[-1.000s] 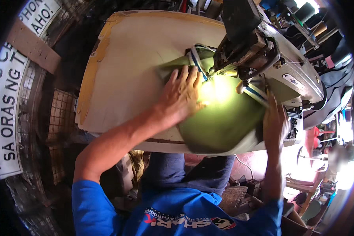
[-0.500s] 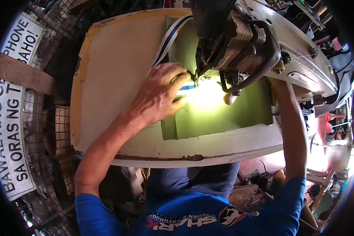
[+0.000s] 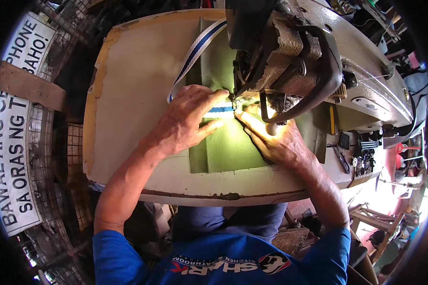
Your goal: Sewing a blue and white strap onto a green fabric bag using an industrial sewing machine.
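A worn cream worktop carries an old sewing machine along its right edge. I have drawn closer: my left hand and right hand now press fingertips flat, pinning striped webbing onto green fabric at the needle, ready for stitching.

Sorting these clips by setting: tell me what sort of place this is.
Likely a small sewing or upholstery workshop: an industrial sewing machine on a worn worktable, both hands pressing green fabric and striped webbing at the needle, with wire mesh alongside.
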`<state>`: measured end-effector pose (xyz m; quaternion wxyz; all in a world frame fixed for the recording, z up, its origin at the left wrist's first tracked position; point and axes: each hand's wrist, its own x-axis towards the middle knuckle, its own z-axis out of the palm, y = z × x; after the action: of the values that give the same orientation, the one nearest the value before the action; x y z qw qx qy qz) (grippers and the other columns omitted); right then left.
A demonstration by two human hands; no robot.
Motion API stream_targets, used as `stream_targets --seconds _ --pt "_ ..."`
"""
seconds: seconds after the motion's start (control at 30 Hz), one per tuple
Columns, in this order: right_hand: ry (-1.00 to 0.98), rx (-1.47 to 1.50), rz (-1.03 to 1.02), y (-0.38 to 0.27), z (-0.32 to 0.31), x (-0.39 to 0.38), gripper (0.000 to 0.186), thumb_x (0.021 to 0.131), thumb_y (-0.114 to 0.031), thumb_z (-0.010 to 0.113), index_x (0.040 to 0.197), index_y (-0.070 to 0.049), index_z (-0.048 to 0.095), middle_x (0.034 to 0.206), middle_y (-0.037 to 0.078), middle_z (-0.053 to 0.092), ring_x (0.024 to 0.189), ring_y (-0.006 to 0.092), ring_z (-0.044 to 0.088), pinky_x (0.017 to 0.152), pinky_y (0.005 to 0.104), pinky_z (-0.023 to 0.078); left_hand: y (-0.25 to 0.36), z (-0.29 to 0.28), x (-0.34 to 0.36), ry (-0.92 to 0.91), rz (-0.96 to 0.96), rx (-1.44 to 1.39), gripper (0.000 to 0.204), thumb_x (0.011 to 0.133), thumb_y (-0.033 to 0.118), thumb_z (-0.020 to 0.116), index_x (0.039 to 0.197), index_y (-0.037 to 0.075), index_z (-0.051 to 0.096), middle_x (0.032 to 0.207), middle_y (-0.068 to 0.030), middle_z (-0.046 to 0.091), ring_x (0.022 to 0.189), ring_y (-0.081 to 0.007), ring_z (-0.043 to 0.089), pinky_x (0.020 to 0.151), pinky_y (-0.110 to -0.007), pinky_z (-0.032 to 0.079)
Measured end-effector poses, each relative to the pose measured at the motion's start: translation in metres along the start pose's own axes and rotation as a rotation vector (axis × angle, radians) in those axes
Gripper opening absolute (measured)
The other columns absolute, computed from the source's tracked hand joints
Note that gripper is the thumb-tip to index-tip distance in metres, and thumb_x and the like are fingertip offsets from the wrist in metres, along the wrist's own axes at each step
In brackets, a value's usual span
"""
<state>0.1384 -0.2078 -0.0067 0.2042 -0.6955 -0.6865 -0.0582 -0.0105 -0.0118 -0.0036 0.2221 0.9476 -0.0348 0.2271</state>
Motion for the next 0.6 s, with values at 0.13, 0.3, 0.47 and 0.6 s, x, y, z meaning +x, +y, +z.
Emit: stream_targets --seconds 0.13,0.3,0.47,0.6 --pt "-0.016 0.026 0.032 0.001 0.003 -0.007 0.043 0.076 -0.002 0.07 0.119 -0.007 0.066 0.106 0.016 0.063 0.099 0.0333 0.062 0.088 0.0446 0.051 0.004 -0.001 -0.001 -0.023 -0.019 -0.026 0.054 0.081 0.012 0.076 0.129 0.004 0.054 0.107 -0.014 0.063 0.105 -0.0312 0.058 0.098 -0.044 0.045" --pt "-0.045 -0.031 0.037 -0.001 0.005 -0.007 0.039 0.084 -0.012 0.057 0.123 -0.01 0.061 0.087 0.013 0.061 0.083 0.0308 0.061 0.082 0.0464 0.047 0.007 0.0 -0.002 -0.031 0.046 0.066 0.048 0.082 0.011 0.074 0.125 0.003 0.056 0.107 -0.0126 0.061 0.104 -0.0312 0.058 0.095 -0.042 0.046" --pt "0.015 -0.024 -0.003 -0.001 0.004 -0.003 0.038 0.086 -0.015 0.053 0.123 -0.009 0.06 0.081 0.012 0.062 0.076 0.0299 0.061 0.08 0.0461 0.046 0.007 0.0 0.001 -0.089 0.189 0.131 0.035 0.081 0.011 0.072 0.113 0.0 0.062 0.107 -0.0122 0.06 0.104 -0.0284 0.058 0.095 -0.042 0.046" --pt "-0.022 -0.039 0.013 -0.001 0.005 -0.005 0.039 0.086 -0.014 0.053 0.124 -0.009 0.06 0.08 0.012 0.061 0.075 0.0299 0.06 0.079 0.046 0.046 0.013 0.001 -0.001 -0.046 0.184 0.126 0.031 0.082 0.016 0.07 0.108 -0.001 0.065 0.11 -0.0114 0.061 0.105 -0.0268 0.058 0.097 -0.042 0.045"
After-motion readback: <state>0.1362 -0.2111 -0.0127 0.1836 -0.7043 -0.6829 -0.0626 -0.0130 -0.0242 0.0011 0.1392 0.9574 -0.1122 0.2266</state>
